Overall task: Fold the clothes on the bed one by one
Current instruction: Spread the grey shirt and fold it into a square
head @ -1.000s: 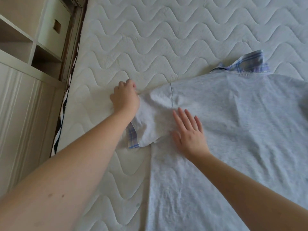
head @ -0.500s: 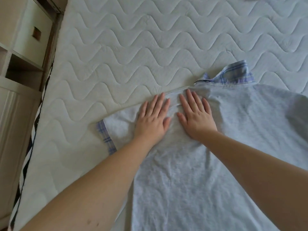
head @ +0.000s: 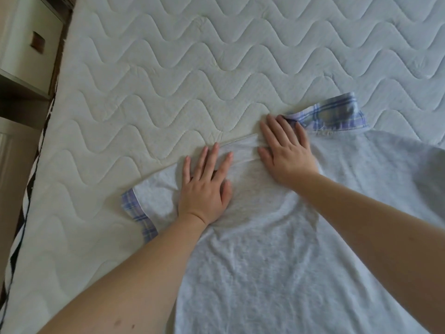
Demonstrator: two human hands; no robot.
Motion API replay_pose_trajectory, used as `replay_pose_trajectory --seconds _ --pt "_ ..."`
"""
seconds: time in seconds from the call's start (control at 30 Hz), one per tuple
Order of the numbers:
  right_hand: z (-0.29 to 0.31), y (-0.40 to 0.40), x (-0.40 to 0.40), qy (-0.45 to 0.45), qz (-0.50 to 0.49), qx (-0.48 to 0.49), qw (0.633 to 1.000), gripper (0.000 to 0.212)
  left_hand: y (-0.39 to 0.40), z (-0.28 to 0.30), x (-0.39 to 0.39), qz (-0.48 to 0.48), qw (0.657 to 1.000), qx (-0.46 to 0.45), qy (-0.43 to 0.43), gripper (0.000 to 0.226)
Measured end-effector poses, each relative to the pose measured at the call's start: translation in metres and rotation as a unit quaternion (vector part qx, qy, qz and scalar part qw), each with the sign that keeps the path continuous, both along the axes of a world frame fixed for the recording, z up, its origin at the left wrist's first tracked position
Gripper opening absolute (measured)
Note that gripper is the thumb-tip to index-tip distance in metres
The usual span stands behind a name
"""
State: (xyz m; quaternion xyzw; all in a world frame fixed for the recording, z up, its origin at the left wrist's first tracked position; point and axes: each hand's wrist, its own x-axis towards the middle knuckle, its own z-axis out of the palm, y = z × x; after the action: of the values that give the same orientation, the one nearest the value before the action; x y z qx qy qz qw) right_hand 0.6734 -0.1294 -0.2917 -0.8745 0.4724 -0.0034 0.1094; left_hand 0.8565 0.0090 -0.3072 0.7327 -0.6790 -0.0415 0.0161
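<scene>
One quilted white mattress (head: 168, 75) — pale shelving (head: 21, 44) alongside.

Head view — downward, close over bed (head: 168, 68)

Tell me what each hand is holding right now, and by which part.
Nothing is held. The left hand lies flat on the grey shirt at its sleeve; the right hand presses flat beside the plaid collar, fingers straight.

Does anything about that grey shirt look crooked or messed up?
Nothing stands out. The grey shirt lies spread on the mattress, mildly wrinkled, with the left hand and right hand pressed flat near its plaid collar.
</scene>
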Motion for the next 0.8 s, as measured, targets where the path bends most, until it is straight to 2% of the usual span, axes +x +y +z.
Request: replay_pose_trajectory --seconds 0.27,0.4,0.5,0.67,0.8 --pt "-0.006 -0.004 -0.001 0.052 0.013 0.011 0.999 0.061 -0.004 -0.006 0.002 -0.004 0.999 0.027 -0.023 0.065" --pt "0.008 -0.001 -0.011 0.010 0.016 0.059 0.998 0.062 -0.004 -0.006 0.000 -0.001 0.999 0.021 -0.024 0.067" --pt "0.020 0.028 -0.044 -0.002 -0.008 0.048 0.999 0.064 -0.005 -0.006 -0.003 0.009 0.999 0.024 -0.030 0.069" --pt "0.028 0.073 -0.117 0.028 -0.076 0.068 0.994 0.063 -0.005 0.004 -0.006 0.024 0.996 0.057 -0.057 0.065" --pt "0.042 0.093 -0.164 0.021 -0.153 0.083 0.985 0.062 -0.002 0.026 -0.030 0.021 0.998 -0.005 -0.060 0.059"
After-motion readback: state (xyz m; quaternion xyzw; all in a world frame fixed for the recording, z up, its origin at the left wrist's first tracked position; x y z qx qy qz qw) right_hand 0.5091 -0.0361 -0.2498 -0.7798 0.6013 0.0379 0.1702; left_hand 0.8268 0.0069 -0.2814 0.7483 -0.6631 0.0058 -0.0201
